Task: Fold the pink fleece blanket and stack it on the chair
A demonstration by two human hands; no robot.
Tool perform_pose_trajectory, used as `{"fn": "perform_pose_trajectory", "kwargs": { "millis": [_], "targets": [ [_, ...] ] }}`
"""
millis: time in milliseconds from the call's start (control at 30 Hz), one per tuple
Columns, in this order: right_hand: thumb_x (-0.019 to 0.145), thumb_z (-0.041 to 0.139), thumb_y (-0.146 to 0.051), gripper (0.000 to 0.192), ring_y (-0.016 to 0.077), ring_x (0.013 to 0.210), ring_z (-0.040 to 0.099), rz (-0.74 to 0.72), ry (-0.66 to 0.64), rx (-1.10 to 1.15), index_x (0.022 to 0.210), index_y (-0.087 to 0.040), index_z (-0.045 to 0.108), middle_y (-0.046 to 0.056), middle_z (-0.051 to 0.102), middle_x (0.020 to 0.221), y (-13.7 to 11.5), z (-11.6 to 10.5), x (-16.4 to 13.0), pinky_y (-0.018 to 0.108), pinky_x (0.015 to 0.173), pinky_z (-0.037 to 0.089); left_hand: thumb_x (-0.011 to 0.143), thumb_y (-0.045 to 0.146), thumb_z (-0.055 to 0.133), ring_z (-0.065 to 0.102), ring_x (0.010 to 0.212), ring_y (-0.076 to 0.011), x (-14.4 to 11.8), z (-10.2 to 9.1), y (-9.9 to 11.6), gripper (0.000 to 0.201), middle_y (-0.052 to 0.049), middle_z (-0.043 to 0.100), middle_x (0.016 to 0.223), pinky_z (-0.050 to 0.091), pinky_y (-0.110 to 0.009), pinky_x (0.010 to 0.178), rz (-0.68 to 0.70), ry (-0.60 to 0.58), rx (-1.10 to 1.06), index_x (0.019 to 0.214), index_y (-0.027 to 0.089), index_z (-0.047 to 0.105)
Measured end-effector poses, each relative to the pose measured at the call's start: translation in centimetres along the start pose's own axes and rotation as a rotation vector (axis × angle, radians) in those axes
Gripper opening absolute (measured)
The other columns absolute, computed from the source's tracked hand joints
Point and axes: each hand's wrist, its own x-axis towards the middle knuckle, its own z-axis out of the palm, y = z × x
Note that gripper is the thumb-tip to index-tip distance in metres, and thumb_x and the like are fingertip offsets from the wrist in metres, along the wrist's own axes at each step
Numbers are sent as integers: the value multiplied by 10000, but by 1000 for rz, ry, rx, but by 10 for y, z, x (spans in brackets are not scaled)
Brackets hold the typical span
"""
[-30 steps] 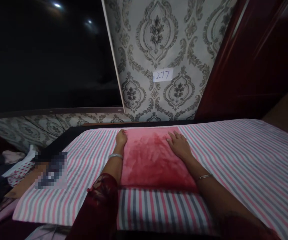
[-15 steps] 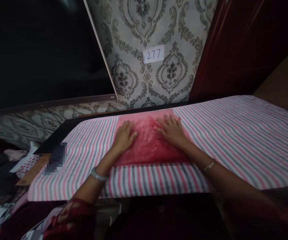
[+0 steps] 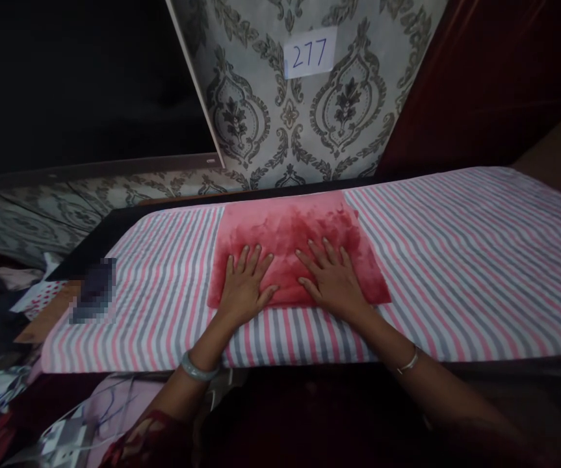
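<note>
A red and pink folded cloth (image 3: pixel 285 224) with darker blotches lies flat on a striped sheet (image 3: pixel 456 260) of pink, grey and white. My left hand (image 3: pixel 244 286) rests palm down on the cloth's near left part, fingers spread. On the near right part lies my right hand (image 3: pixel 331 276), also flat with its fingers apart. Neither hand grips anything. The cloth's near edge runs under both palms, and its far part shows uncovered.
A large dark screen (image 3: pixel 80 84) stands at the back left. A paper marked 277 (image 3: pixel 310 52) is on the patterned wall. At the left, a blurred-out dark item (image 3: pixel 95 289) sits on the sheet's edge; a power strip (image 3: pixel 65 442) is below.
Both hands have slid toward me over the cloth, from its far part to its near edge. The view has tipped down a little.
</note>
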Motion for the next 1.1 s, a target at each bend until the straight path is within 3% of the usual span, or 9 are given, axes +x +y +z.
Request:
{"fn": "perform_pose_trajectory", "kwargs": {
  "millis": [233,433,600,700,833,933,1033,1100],
  "targets": [
    [1000,415,-519,586,364,1513,159,-7,-10,27,1543,-299,397,61,269,1639,1,-1,0,631,1170,178,946,523,505,213,1518,-364,0,-4,0,669,-96,289,1640,166,-629,1202,2,-2,-36,1542,246,382],
    [1016,370,-504,577,340,1496,237,-39,-33,32,1563,-322,347,73,317,1619,26,-15,-27,636,1172,168,970,495,464,278,1498,-358,-23,-10,-21,605,-137,348,1608,133,-653,1199,-76,40,-30,1514,233,431],
    [1027,362,-471,601,310,1505,225,-38,51,23,1593,-292,268,84,311,1620,44,-11,-53,606,1166,211,991,446,416,214,1525,-324,-40,5,-47,593,-156,319,1619,292,-561,1182,-95,112,-145,1517,174,415],
    [1027,365,-487,602,300,1507,223,-44,88,47,1591,-300,269,77,314,1619,49,-6,-57,602,1163,223,988,440,427,256,1511,-326,-43,7,-48,574,-163,348,1604,311,-565,1167,-124,130,-149,1502,185,438],
    [1042,334,-433,516,301,1484,287,-70,78,112,1546,-329,372,60,399,1576,56,-15,-50,638,1148,226,984,380,452,400,1439,-344,-47,-3,-24,509,-186,488,1512,224,-638,1173,-191,259,-68,1453,185,497],
    [1047,318,-400,478,306,1483,288,-129,47,146,1501,-336,454,41,456,1541,56,-31,-35,653,1162,191,970,301,485,402,1441,-313,-48,-5,12,489,-182,533,1475,194,-589,1200,-73,371,-67,1439,166,502],
    [1052,307,-396,483,288,1503,242,-281,-45,177,1516,-342,428,13,396,1578,46,-40,-12,629,1184,178,951,284,522,334,1480,-303,-44,0,50,524,-163,456,1543,181,-578,1209,112,311,-93,1463,185,470],
    [1054,312,-405,493,272,1516,206,-394,-129,193,1536,-337,391,3,336,1608,39,-37,5,604,1195,185,941,293,543,313,1488,-314,-41,7,67,551,-155,421,1568,186,-596,1203,144,254,-92,1476,198,454]
  ]
}}
